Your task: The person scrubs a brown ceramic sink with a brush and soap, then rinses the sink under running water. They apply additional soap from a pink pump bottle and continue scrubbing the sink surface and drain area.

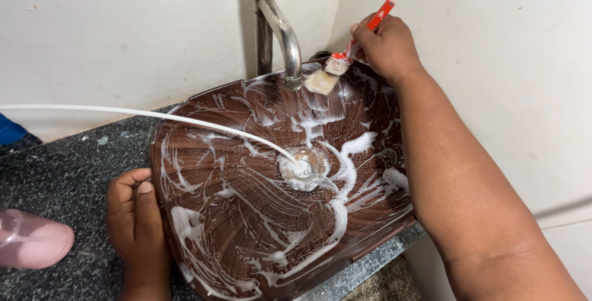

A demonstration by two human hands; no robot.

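Head view: right hand (387, 45) fingers grip brush (345, 54), handle up-right, bristles down-left; left hand (137, 224) clasps basin (246, 227) rim.

Surface and material findings: basin, fittings and surround.

The basin (246, 214) presents a glossy, glazed-looking brown finish with fine wood-like streaks, wet and smeared with white foam. The tap (280, 26) is polished metal, bright and reflective; the drain fitting (305, 166) is shiny metal under suds. The brush (345, 57), held in the right hand (385, 45), has a glossy red plastic-looking handle, a metal band and pale, soaked bristles. The desk (68, 171) is speckled dark stone, smooth with a dull sheen. The wall (123, 29) is matt off-white paint, lightly marked. The white tube (154, 116) looks like smooth plastic. The pink object (31, 239) appears smooth and translucent.
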